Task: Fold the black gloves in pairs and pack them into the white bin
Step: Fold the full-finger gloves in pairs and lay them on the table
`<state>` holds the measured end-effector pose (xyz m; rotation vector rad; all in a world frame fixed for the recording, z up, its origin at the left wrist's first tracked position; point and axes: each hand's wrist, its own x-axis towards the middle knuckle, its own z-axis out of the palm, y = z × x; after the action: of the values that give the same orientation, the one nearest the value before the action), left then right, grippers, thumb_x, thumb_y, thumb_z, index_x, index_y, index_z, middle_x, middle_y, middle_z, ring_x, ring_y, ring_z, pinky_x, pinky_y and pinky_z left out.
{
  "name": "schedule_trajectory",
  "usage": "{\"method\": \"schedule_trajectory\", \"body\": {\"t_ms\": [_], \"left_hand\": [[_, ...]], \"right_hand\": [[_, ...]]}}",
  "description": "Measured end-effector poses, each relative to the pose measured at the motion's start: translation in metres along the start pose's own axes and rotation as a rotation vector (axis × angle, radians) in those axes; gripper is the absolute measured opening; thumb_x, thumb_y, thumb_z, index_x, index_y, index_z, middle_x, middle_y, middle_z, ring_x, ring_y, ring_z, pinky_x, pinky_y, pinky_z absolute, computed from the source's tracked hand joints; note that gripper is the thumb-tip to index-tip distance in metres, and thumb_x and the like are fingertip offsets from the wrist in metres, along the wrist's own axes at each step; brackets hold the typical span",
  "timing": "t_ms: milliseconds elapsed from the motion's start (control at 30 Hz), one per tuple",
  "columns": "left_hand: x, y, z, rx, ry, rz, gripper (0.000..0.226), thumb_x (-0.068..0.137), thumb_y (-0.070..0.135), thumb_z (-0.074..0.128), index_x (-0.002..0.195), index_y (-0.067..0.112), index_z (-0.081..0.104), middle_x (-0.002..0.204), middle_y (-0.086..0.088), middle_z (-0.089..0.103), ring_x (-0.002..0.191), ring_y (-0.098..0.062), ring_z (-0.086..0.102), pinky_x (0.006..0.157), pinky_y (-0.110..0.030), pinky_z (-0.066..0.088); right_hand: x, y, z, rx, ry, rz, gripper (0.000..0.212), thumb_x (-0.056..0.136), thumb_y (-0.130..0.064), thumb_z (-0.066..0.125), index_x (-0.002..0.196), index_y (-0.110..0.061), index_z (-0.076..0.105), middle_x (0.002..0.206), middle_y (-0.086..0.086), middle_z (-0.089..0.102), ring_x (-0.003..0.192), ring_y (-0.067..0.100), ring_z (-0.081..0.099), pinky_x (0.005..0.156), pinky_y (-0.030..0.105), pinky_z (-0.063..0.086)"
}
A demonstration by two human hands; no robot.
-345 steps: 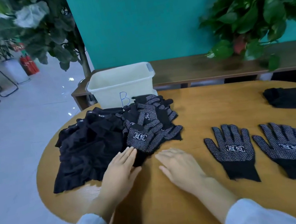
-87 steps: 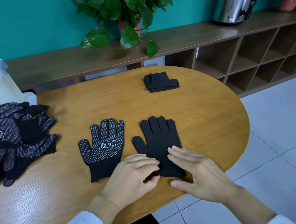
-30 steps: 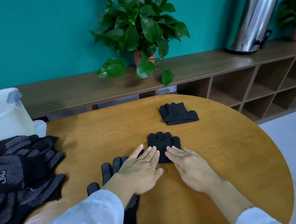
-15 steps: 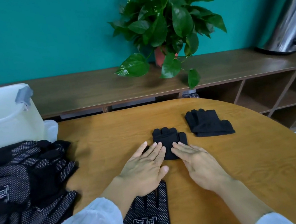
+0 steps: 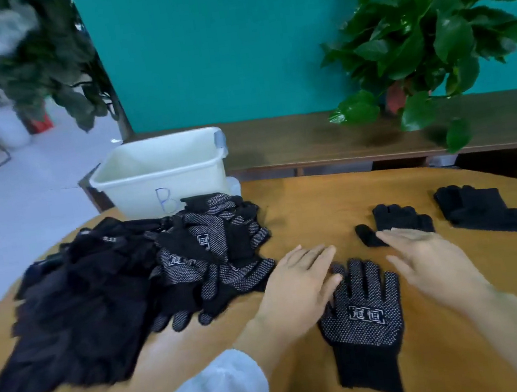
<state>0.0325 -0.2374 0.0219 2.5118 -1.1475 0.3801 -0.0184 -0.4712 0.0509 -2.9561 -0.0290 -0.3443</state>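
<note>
**Flat hands beside a dotted glove**

On the round wooden table (image 5: 301,210), head view: a dotted black glove (image 5: 362,317) lies palm up between both hands. The left hand (image 5: 298,284) rests flat, fingers straight, overlapping its thumb edge; the right hand (image 5: 430,263) is flat too, holding nothing — fingertips over a folded glove (image 5: 398,218). Another folded pair (image 5: 483,212) lies further right. The glove pile (image 5: 136,277) sits left, against the white bin (image 5: 162,172).

Even indoor light, soft shadows, motion blur and wide-angle bending at edges.
</note>
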Motion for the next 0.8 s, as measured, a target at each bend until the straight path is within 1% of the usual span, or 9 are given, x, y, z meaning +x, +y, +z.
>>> {"method": "schedule_trajectory", "body": {"t_ms": [167,233,300,467,533,633,667,733,800], "left_hand": [[-0.094,-0.032,-0.028,-0.02,0.069,-0.075,0.04,0.097,0.038,0.047,0.123,0.013,0.064,0.121,0.001,0.067,0.11,-0.017,0.062,0.103,-0.033,0.043],[-0.126,-0.05,-0.036,0.001,0.088,-0.12,0.037,0.095,0.038,0.049,0.118,0.015,0.067,0.118,0.004,0.068,0.106,-0.016,0.063,0.1,-0.031,0.041],[-0.15,-0.07,-0.042,0.017,0.106,-0.171,0.036,0.094,0.038,0.049,0.115,0.017,0.068,0.117,0.007,0.068,0.104,-0.017,0.065,0.099,-0.031,0.039],[-0.176,-0.107,-0.05,0.08,0.151,-0.214,0.036,0.09,0.035,0.049,0.109,0.015,0.073,0.112,0.006,0.071,0.1,-0.015,0.068,0.099,-0.03,0.039],[-0.173,-0.114,-0.049,0.091,0.169,-0.211,0.037,0.089,0.035,0.049,0.108,0.015,0.074,0.111,0.006,0.072,0.099,-0.015,0.067,0.099,-0.029,0.038],[-0.162,-0.121,-0.048,0.092,0.183,-0.181,0.037,0.089,0.034,0.05,0.11,0.014,0.073,0.112,0.006,0.071,0.101,-0.015,0.064,0.1,-0.027,0.038],[-0.157,-0.122,-0.047,0.094,0.189,-0.164,0.036,0.089,0.033,0.05,0.11,0.014,0.073,0.112,0.006,0.071,0.1,-0.015,0.063,0.099,-0.027,0.039],[-0.148,-0.125,-0.045,0.096,0.205,-0.145,0.035,0.088,0.032,0.052,0.11,0.014,0.072,0.112,0.006,0.071,0.101,-0.016,0.062,0.097,-0.028,0.039],[-0.144,-0.129,-0.042,0.099,0.225,-0.139,0.034,0.087,0.032,0.053,0.11,0.015,0.072,0.111,0.007,0.07,0.101,-0.015,0.061,0.096,-0.028,0.04]], "right_hand": [[-0.018,-0.072,0.014,0.004,-0.014,-0.103,0.042,0.094,-0.021,0.063,0.135,-0.017,0.058,0.137,-0.001,0.058,0.132,0.016,0.05,0.111,0.036,0.037],[-0.021,-0.099,0.025,0.015,-0.028,-0.137,0.037,0.086,-0.016,0.073,0.122,-0.014,0.068,0.122,0.002,0.068,0.118,0.021,0.062,0.1,0.041,0.049],[-0.019,-0.125,0.035,-0.012,0.011,-0.201,0.029,0.081,-0.015,0.078,0.109,-0.014,0.073,0.105,0.002,0.074,0.1,0.024,0.069,0.088,0.039,0.055],[0.0,-0.184,0.061,-0.038,-0.039,-0.321,0.028,0.096,-0.028,0.053,0.121,-0.019,0.064,0.117,-0.003,0.067,0.112,0.02,0.058,0.1,0.033,0.04],[0.009,-0.2,0.07,-0.043,-0.029,-0.346,0.024,0.086,-0.025,0.066,0.11,-0.018,0.068,0.108,-0.003,0.07,0.106,0.02,0.062,0.093,0.032,0.046],[0.022,-0.215,0.084,-0.031,0.064,-0.386,0.032,0.058,-0.023,0.086,0.087,-0.02,0.073,0.088,-0.006,0.072,0.089,0.016,0.069,0.078,0.026,0.054],[0.026,-0.221,0.089,-0.02,0.104,-0.407,0.029,0.058,-0.02,0.084,0.085,-0.02,0.073,0.087,-0.005,0.072,0.089,0.017,0.069,0.078,0.026,0.054],[0.034,-0.23,0.097,-0.016,0.169,-0.463,0.014,0.072,-0.017,0.065,0.084,-0.018,0.072,0.089,-0.003,0.071,0.093,0.019,0.068,0.079,0.028,0.054],[0.041,-0.234,0.103,-0.007,0.182,-0.486,0.028,0.08,-0.019,0.045,0.081,-0.017,0.073,0.089,-0.001,0.071,0.093,0.02,0.068,0.078,0.028,0.054]]}}
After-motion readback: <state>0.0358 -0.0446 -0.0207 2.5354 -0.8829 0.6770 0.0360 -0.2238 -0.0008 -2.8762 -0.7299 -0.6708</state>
